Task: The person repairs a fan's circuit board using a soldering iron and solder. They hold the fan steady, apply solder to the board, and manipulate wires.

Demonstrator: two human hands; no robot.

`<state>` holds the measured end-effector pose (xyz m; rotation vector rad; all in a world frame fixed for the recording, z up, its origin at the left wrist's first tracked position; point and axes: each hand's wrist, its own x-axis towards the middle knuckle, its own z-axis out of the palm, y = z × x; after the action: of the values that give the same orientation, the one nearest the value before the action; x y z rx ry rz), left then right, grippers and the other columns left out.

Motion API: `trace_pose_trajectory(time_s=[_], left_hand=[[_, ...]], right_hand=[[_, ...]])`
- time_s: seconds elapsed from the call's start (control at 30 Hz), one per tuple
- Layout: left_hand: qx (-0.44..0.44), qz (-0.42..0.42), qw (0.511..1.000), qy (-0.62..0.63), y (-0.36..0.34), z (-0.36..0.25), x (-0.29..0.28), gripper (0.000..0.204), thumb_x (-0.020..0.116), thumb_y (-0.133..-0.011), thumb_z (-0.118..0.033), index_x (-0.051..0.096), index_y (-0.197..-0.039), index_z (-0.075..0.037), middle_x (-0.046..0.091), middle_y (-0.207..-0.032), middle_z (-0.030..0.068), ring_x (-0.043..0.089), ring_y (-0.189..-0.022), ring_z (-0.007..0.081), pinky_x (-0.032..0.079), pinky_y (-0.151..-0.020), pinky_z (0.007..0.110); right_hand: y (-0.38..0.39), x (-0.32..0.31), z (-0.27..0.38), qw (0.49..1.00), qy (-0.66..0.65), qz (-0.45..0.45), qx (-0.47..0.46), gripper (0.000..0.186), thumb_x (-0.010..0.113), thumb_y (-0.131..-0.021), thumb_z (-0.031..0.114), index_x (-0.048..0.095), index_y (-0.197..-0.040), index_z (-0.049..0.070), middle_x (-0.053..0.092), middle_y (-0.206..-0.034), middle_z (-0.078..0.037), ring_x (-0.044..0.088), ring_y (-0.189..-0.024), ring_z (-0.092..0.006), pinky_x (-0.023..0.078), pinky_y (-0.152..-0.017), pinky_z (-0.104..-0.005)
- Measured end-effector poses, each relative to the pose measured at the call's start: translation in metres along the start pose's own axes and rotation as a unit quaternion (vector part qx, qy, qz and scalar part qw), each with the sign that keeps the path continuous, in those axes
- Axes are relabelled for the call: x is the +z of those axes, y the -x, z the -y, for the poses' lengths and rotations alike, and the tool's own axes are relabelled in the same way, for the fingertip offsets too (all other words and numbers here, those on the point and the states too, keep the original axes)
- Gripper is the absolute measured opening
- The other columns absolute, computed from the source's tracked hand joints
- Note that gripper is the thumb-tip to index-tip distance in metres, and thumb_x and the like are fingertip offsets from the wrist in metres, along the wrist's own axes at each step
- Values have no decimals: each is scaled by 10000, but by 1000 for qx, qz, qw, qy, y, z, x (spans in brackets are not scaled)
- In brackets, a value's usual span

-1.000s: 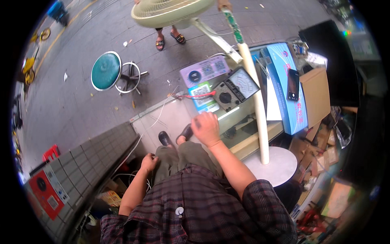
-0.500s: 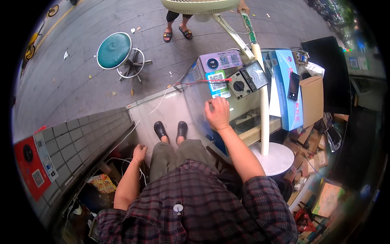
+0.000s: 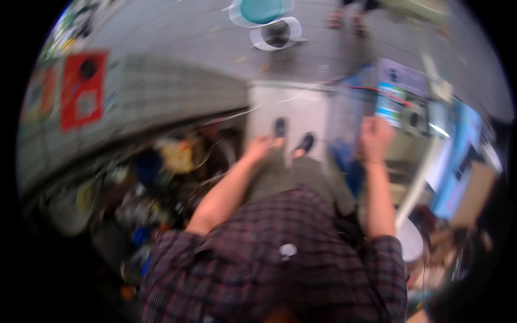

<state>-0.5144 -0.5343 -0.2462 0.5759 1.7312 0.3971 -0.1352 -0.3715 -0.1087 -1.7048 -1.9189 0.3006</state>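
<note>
Grey pavement (image 3: 188, 48) is blurred beyond the meter (image 3: 416, 118), which is set roughly crosswise, ahead and right of the right hand (image 3: 375, 140), farther from the left hand (image 3: 259, 148); whether either hand is closed cannot be told.

The shirt (image 3: 328, 264) is dark plaid — the trousers (image 3: 318, 176) olive.

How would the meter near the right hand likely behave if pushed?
The meter would probably slide rather than roll, given its boxy shape. The thin red lead running to it might trail or snag. Its pale face may be fragile, though blur leaves that unsure.
</note>
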Motion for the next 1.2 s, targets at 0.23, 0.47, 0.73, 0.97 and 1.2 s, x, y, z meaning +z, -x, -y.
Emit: trace_pose_trajectory(time_s=[0.23, 0.47, 0.73, 0.97, 1.2], left_hand=[[153, 28, 982, -110, 30, -71, 25, 413, 640, -960, -324, 661, -1191, 17, 710, -1124, 197, 688, -1035, 295, 529, -926, 387], [130, -30, 986, 99, 14, -22, 27, 280, 609, -965, -188, 670, -1137, 25, 713, -1049, 125, 700, -901, 231, 567, -812, 351], [-89, -170, 759, 622, 49, -2, -40, 232, 590, -982, -237, 589, -1136, -63, 620, -962, 56, 631, -792, 168, 508, -683, 273], [-82, -36, 788, 610, 166, -51, -52, 295, 591, -1006, -271, 584, -1221, -69, 628, -1047, 46, 628, -869, 170, 495, -732, 278], [-32, -305, 945, -118, 271, -19, -140, 326, 580, -1018, -339, 689, -1040, -32, 737, -934, 127, 711, -858, 257, 544, -781, 366]], right_hand=[[-11, 2, 27, 979, 83, 98, -156, 99, 679, -888, 148, 617, -840, 88, 562, -805, -75, 550, -787, -274, 414, -729, -406], [3, 5, 18, 949, 116, 194, -219, 163, 680, -901, 178, 590, -807, 81, 535, -778, -81, 542, -781, -286, 417, -720, -406], [2, 11, 15, 936, 164, 209, -232, 199, 660, -935, 199, 572, -799, 83, 525, -766, -76, 542, -760, -275, 415, -705, -404], [3, 14, 20, 927, 182, 214, -247, 201, 655, -937, 191, 568, -797, 76, 536, -780, -79, 547, -773, -281, 419, -715, -403], [3, 10, 14, 928, 191, 223, -230, 188, 656, -935, 185, 573, -806, 77, 547, -786, -79, 553, -785, -280, 421, -719, -400]])
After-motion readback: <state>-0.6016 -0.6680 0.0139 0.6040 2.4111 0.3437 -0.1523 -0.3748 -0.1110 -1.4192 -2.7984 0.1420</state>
